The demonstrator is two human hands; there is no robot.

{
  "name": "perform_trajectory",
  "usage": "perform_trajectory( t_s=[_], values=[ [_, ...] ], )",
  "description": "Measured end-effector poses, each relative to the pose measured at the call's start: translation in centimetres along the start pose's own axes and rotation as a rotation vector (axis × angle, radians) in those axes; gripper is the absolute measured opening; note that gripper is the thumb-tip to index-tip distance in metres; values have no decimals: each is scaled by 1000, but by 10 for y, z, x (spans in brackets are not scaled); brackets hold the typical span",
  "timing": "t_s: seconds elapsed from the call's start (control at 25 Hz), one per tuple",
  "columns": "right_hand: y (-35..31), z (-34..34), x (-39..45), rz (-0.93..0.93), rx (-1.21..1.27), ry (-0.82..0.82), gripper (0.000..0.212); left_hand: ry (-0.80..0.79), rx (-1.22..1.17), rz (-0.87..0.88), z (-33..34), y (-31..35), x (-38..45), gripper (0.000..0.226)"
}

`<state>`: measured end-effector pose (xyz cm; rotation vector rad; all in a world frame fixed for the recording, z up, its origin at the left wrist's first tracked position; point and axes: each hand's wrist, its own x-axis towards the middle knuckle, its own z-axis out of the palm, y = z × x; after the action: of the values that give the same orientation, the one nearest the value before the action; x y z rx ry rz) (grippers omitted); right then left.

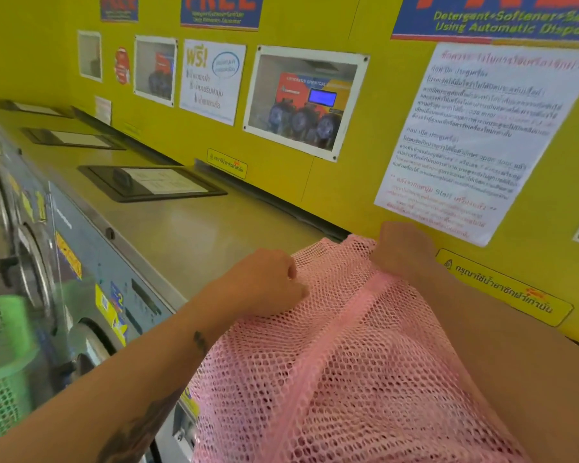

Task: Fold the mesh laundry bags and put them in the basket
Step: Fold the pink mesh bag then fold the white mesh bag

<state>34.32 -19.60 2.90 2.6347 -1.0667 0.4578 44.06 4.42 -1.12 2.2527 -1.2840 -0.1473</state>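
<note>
A pink mesh laundry bag (341, 362) lies spread over the top of a washing machine (188, 235), reaching from the yellow wall down to the bottom edge of the view. My left hand (264, 282) is closed on the bag's left edge near its far end. My right hand (401, 252) grips the far right corner of the bag, close against the wall. A green plastic basket (4, 355) stands low at the left, in front of the machines.
A row of front-loading washers runs along the left, with black detergent lids (151, 183) set in their tops. The yellow wall (281, 182) behind carries posters, a paper notice (475, 135) and yellow stickers.
</note>
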Motion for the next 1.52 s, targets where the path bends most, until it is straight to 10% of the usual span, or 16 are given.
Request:
perform_trajectory(
  t_s=[0.32, 0.6, 0.88, 1.32, 1.52],
  values=[
    [-37, -9, 21, -71, -24, 94, 11, 262, -34, -50, -3, -17, 8, 10],
    [-55, -9, 4, -99, 116, -144, 18, 273, 106, -93, -16, -32, -5, 32],
    [-49, -15, -27, -325, 120, -503, 45, 328, -44, -127, -24, -57, -66, 7],
    [31, -95, -122, -393, 180, -417, 40, 529, 75, 245, -10, 18, -105, 17],
    [118, -142, -183, -356, 92, -458, 39, 298, -180, 562, 27, 142, -145, 15]
  ],
)
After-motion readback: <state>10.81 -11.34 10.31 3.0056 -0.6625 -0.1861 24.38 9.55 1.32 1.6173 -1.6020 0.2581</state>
